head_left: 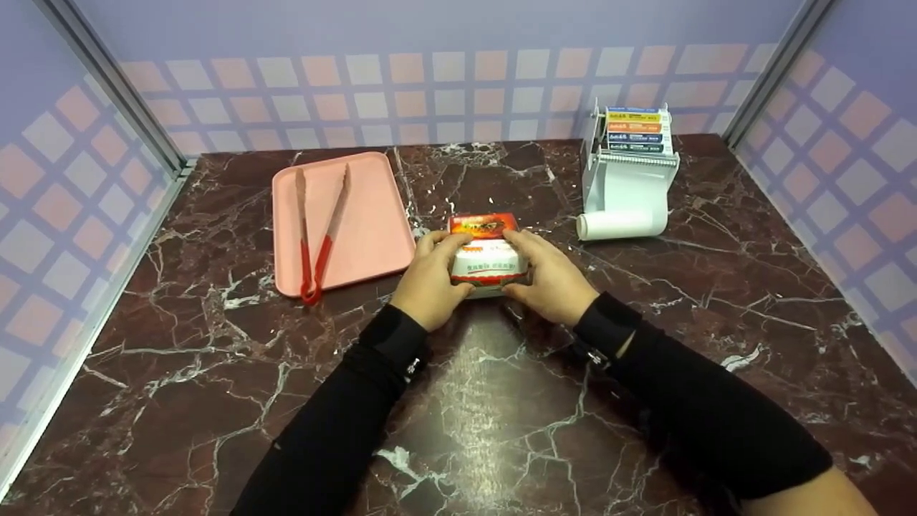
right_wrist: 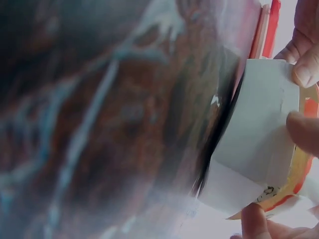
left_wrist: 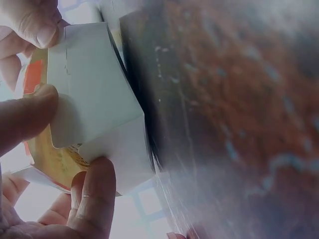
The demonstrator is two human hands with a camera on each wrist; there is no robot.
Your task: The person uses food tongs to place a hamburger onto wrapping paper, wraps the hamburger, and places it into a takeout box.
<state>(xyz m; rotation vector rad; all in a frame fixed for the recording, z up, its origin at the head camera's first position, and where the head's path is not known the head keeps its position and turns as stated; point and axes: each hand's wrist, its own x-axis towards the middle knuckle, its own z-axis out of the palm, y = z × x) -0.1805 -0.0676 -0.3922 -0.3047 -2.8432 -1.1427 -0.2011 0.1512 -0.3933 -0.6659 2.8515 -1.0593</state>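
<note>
A small red-and-white cardboard food box [head_left: 489,266] with printed lettering sits on the dark marbled tabletop in the middle of the head view. My left hand [head_left: 432,281] grips its left side and my right hand [head_left: 553,279] its right side. Both thumbs press at the near edge, while the fingers bend around the sides and top. In the left wrist view, plain white flaps [left_wrist: 94,89] show at the box's near end beside a yellowish printed part. The right wrist view shows the same white end [right_wrist: 254,124]. The box's contents are hidden.
Left of the box lies a pink tray [head_left: 372,215]. Tongs [head_left: 306,265] with red handles rest spread on it, their handle end overhanging the near rim. At the back right stands a dispenser [head_left: 634,161] with coloured label strips and a white roll. Tiled-pattern walls enclose the table.
</note>
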